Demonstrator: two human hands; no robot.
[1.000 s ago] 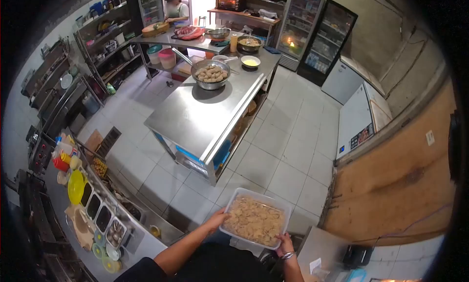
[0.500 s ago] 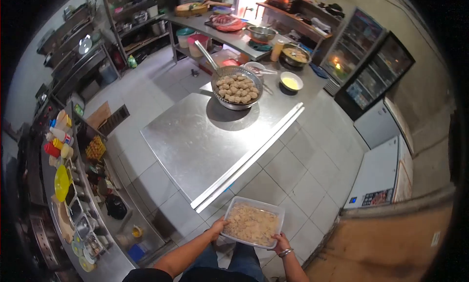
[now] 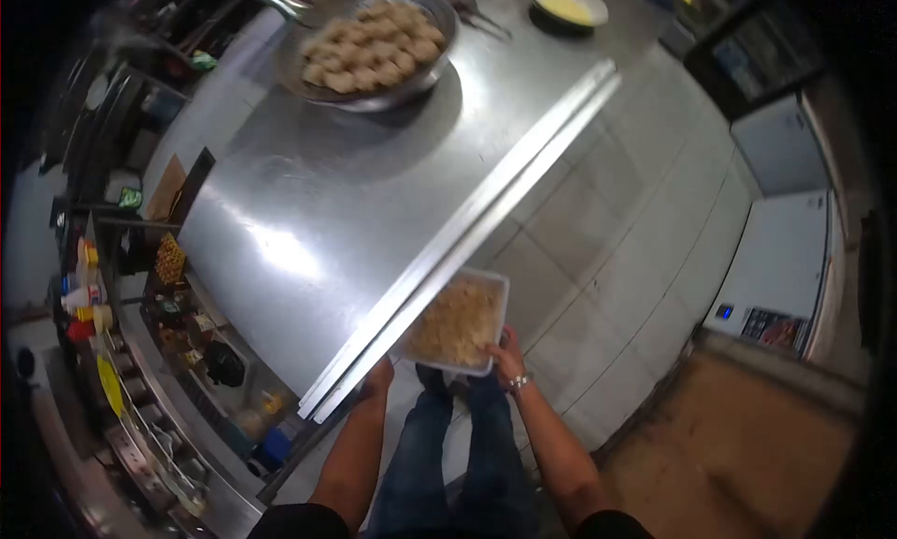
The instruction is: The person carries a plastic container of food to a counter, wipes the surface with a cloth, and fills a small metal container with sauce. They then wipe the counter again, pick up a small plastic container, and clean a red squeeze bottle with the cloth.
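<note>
A rectangular plastic tub (image 3: 458, 322) of light brown, lumpy food is held low, its left part hidden under the edge of the steel table (image 3: 308, 203). My right hand (image 3: 506, 354) grips the tub's lower right corner, with a metal bracelet on the wrist. Beside the tub's left side is my left hand (image 3: 378, 375), its fingers mostly hidden by the table edge. Two white strips (image 3: 467, 231) run along that edge. On the table, a metal strainer with a long handle holds many brown meatballs (image 3: 374, 49) over a bowl.
A white bowl of yellow contents (image 3: 568, 4) sits at the table's far side. White chest units (image 3: 775, 259) stand at the right, beside a brown panel (image 3: 738, 446). At the left is a counter (image 3: 177, 418) with bottles and containers. Tiled floor (image 3: 635, 259) lies between table and units.
The view has moved closer to the table and tilted down. The tub, held in front of the table before, is now partly beneath its edge. My left hand's fingers have become hidden.
</note>
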